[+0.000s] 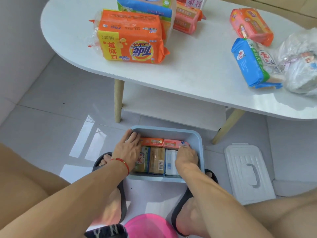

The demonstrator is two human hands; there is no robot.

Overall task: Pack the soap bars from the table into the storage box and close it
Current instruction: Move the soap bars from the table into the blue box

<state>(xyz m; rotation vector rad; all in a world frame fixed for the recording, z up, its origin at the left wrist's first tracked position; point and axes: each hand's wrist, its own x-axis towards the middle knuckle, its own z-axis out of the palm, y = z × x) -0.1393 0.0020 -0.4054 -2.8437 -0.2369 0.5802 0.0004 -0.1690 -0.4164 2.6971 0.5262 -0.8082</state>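
From the head view, low centre of the frame, you've got both hands down in the blue storage box (197, 140) on the floor — your left hand (127, 150) lies flat with fingers spread over the left end of the packed soap bars (157, 162), your right hand (186, 156) has its fingertips curled onto the pink bar (172, 144) in the far row; whether it's truly pinching it, I cannot tell. Up on the white table (197, 73) more wait: the big orange Tide pack (130, 38) upper left, a blue pack (252, 64) and a pink pack (251, 25) at right. Expect those dense, stiff, slick in wrapper — take them across the long sides, not the crinkly end seals. The white lid (247, 172) lies lower right, off the box
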